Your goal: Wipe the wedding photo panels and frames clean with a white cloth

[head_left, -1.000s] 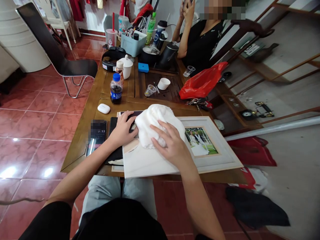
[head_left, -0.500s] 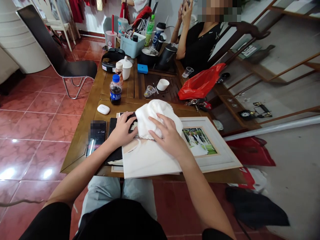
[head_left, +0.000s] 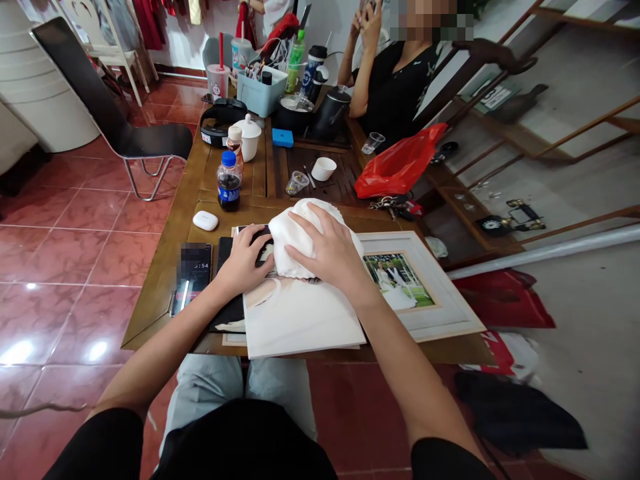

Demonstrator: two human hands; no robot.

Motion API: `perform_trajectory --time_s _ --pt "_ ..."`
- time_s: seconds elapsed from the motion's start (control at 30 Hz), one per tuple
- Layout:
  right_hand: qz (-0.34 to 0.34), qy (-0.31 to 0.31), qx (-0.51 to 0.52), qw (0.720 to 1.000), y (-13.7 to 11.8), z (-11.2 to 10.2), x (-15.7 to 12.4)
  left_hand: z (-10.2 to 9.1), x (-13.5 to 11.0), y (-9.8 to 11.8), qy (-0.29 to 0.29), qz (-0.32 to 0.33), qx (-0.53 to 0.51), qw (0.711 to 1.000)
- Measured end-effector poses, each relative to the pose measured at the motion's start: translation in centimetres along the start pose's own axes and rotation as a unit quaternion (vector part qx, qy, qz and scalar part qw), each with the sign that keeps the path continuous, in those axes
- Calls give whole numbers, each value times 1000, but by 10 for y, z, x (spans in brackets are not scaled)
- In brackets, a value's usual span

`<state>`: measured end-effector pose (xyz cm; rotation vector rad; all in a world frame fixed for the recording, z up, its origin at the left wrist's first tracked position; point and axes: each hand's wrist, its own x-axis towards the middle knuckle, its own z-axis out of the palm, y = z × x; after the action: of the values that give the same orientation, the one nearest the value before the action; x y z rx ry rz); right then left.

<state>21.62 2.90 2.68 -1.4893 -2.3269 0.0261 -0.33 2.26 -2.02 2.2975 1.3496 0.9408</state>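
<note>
My right hand (head_left: 327,250) presses a bunched white cloth (head_left: 293,233) down on a large pale photo print (head_left: 300,317) lying on the wooden table (head_left: 160,280); its fingers curl over the cloth. The fingers of my left hand (head_left: 245,261) lie flat and together on the print's upper left corner, holding it down beside the cloth. A white framed wedding photo (head_left: 415,287) lies just right of my right hand, partly under my wrist.
A phone (head_left: 193,275) and a white earbud case (head_left: 206,220) lie left of my hands. Farther back stand a cola bottle (head_left: 229,181), cups, a kettle and a red plastic bag (head_left: 400,167). Another person in black (head_left: 395,87) sits across. A black chair (head_left: 120,127) stands left.
My right hand has slid the white cloth away from me, up the print, uncovering more of its lower part. My left hand has stayed in place.
</note>
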Motion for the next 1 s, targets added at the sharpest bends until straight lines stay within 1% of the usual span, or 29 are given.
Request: perform_trajectory --time_s 0.1,0.2,0.3,0.47,0.57,0.7,0.87,1.0 --pt "4 -13 16 1000 4 9 5 1 0 0 3 -9 1 1000" --pt "7 -8 22 1000 4 12 2 2 -1 0 3 -16 0 1000" --pt "12 -5 22 1000 2 9 -5 2 -1 0 0 -14 -3 1000" --pt "3 -7 22 1000 -1 1 -21 1 -1 1 -5 -15 1 1000" --pt "-6 2 17 1000 -4 -1 -38 0 -1 3 -7 -19 3 1000" --pt "-13 14 5 1000 -13 -6 -68 -1 -1 4 -10 -18 4 1000" --pt "-22 29 -14 999 -30 -14 -109 -1 0 4 -7 -15 3 1000" --pt "-9 54 -32 998 -45 -15 -140 -2 0 4 -9 -11 -1 1000"
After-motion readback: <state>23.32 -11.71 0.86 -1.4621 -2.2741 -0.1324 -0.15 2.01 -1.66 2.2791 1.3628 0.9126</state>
